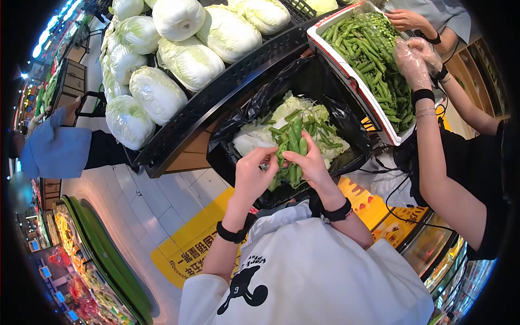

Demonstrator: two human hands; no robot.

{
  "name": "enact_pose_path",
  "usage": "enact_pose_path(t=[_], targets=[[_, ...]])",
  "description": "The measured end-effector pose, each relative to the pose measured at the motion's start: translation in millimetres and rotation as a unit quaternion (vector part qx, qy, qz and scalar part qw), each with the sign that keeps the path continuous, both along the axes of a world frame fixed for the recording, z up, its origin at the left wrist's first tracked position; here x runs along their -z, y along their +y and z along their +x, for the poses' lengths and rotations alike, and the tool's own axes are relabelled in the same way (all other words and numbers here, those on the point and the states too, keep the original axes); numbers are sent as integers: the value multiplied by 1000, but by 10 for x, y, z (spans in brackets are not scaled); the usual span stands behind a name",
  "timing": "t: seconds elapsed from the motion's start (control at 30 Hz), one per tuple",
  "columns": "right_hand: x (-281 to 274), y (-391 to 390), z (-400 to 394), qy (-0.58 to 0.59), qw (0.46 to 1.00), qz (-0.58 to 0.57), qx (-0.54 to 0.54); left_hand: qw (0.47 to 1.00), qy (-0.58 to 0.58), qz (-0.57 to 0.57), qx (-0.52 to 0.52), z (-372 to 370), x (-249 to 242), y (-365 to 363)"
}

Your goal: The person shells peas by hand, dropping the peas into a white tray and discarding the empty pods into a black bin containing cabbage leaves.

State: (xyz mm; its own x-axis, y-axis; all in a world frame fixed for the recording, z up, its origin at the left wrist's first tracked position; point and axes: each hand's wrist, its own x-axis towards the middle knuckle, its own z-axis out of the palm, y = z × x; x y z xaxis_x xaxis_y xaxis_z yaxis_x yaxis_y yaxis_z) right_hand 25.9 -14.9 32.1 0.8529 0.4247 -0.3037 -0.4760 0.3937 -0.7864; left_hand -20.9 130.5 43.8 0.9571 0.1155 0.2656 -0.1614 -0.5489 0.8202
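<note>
Several green pea pods [296, 140] lie bunched in my right hand [312, 167], its thumb and fingers closed round them. At the left side of the bunch, my left hand [252, 174] has its thumb and fingertips pinched together at a pod. Part of that pinch is hidden. Both hands are over a container lined with a black plastic bag [225, 132]. Below them in the bag, pale cabbage leaves [330, 142] lie with loose pods and green scraps on top.
A white box [397, 137] of pea pods stands at the right, with shelled peas at its far end. A co-worker's gloved hands [414, 62] and another person's hand [403, 20] are over it. Wrapped cabbages [157, 95] fill the black-edged stand [216, 97].
</note>
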Motion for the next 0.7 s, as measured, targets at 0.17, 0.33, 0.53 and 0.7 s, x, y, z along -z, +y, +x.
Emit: enact_pose_path(t=[0.17, 0.33, 0.53, 0.7], targets=[[43, 3, 52, -52, 997, -54, -8, 959, 194, -207, 16, 68, 57, 4], [14, -34, 99, 9, 997, -16, -75, 876, 200, -426, 103, 133, 181, 44], [7, -143, 237, -39, 986, -84, -140, 822, 184, -526, 115, 83, 461, -25], [3, -119, 258, -161, 948, -255, -101, 796, 132, -590, 28, 100, 712, -323]])
